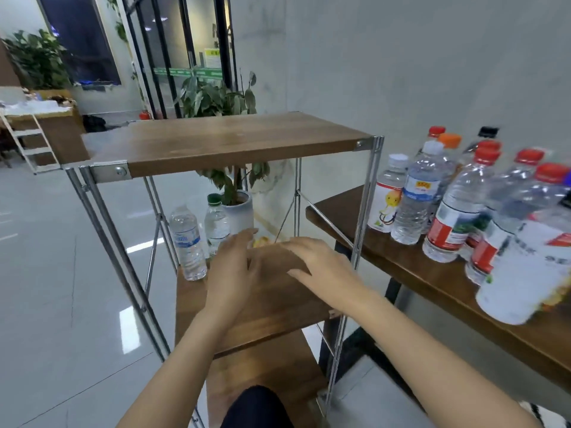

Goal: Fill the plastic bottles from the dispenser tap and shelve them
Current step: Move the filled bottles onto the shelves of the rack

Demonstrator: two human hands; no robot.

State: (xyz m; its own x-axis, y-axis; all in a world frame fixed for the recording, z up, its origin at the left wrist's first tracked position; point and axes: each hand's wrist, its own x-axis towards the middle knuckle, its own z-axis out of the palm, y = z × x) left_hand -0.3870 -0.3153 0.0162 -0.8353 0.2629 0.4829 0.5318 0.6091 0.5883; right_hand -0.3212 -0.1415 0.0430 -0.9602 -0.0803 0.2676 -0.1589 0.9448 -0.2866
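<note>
Neither grip holds anything. The left grip (231, 267) reaches forward over the middle shelf (278, 304) of a metal-framed rack (361, 233), its fingers straight and close together. The right grip (321, 267) lies palm down just to its right, fingers loosely spread and pointing across toward the left grip. I cannot tell whether the palm rests on the board or hangs just above it. Between the two sets of fingertips, at the far edge of the board, sits a small yellowish thing (261, 241). It is too blurred to name, and I cannot tell whether the left fingers touch it.

Just left of the left grip, a blue-labelled bottle (187, 242) stands upright on the same shelf. Beyond it, near the left grip's fingertips, a green-capped bottle (216, 223) also stands upright. How full either one is cannot be read. Behind that bottle, farther from the grips, is a white pot (239, 211) with a leafy plant.

Above both grips runs the top shelf (231, 140), and beneath them a lower shelf (268, 362) shows. Well to the right of the right grip, a table (432, 273) carries crowded bottles (457, 217). They stand upright and close together, with red, orange, white and black caps. The nearest ones are smeared by blur.
</note>
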